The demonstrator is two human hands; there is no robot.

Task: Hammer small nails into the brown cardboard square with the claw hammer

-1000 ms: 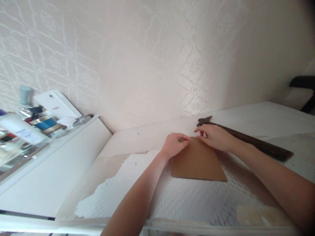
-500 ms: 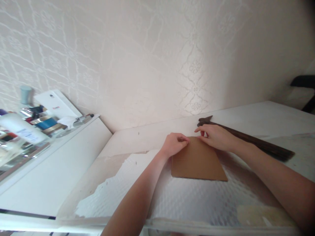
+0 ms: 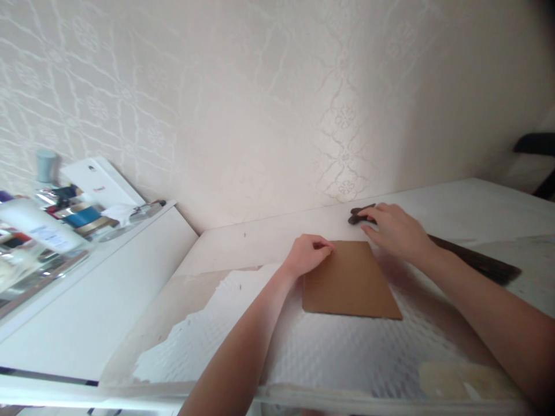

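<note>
Head cam: left hand is curled tight, pinching the far corner of the flat brown cardboard sheet, which lies just beside the right hand. That hand is mostly open, fingers draped over the tip of the long dark wooden stick and not wrapped round it. Looks like the reach-for-the-stick stage to me. Lifting it would need the fingers to close under the tip.

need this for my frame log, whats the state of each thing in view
left hand, curled, fingertips pinching the brown card at its far left corner
right hand, fingers out, laid on the dark tool at its far end
brown card, flat on the white sheet
dark tool, lying flat on the table
white sheet, spread out, left edge torn
bottles, jumbled, blurred
</note>
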